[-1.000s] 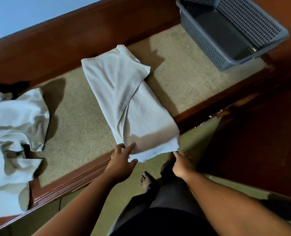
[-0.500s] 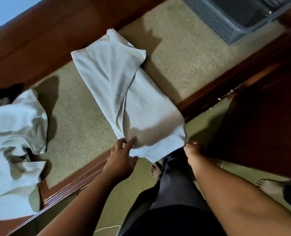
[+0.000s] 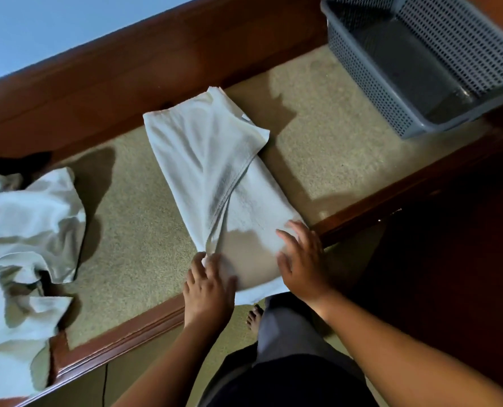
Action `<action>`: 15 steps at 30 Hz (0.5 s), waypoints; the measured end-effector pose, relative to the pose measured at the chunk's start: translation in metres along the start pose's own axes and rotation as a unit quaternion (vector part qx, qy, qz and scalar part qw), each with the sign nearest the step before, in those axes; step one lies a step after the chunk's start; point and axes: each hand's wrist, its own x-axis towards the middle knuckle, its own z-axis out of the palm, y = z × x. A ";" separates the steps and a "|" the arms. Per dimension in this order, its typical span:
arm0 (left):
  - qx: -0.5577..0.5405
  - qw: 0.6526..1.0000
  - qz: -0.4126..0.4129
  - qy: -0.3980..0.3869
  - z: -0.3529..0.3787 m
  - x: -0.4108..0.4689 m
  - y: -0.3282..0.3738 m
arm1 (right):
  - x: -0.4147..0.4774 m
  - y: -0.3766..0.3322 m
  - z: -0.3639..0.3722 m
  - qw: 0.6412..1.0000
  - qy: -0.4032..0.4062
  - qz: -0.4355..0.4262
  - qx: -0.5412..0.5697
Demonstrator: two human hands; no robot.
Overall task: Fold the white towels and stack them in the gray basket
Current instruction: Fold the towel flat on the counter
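Right hand (image 3: 303, 259) pressed flat on the folded towel (image 3: 215, 171), grip wide; left hand (image 3: 209, 286) on near corner, grip unclear.

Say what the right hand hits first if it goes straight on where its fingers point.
Right hand lies flat on the towel; straight on it likely meets the towel's folded-over flap. Basket sits off that line.

Folded towel (image 3: 215, 177), crumpled towels (image 3: 24, 230) left: white. Basket (image 3: 370, 83) far right: gray, perforated. Tabletop (image 3: 332, 142) speckled beige; frame (image 3: 127, 83) reddish-brown.
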 end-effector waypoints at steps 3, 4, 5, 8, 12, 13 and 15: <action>-0.027 0.998 -0.038 0.048 -0.003 0.033 0.008 | 0.021 -0.009 0.008 0.986 -0.131 -0.060 -0.089; -0.035 0.997 -0.054 0.047 -0.007 0.046 0.011 | 0.027 -0.010 0.011 0.978 -0.161 -0.070 -0.111; -0.041 0.996 -0.066 0.041 -0.011 0.061 0.014 | 0.034 -0.011 0.014 0.972 -0.180 -0.075 -0.132; -0.037 0.996 -0.065 0.041 -0.022 0.109 0.019 | 0.054 -0.013 0.016 0.962 -0.195 -0.095 -0.168; -0.213 0.965 -0.137 0.075 -0.054 0.185 0.020 | 0.100 -0.015 0.021 0.959 -0.201 -0.123 -0.159; -0.273 0.945 -0.160 0.088 -0.064 0.208 0.019 | 0.117 -0.018 0.024 0.959 -0.199 -0.129 -0.156; -0.350 0.909 -0.186 0.125 -0.087 0.255 0.014 | 0.157 -0.024 0.034 0.959 -0.195 -0.136 -0.155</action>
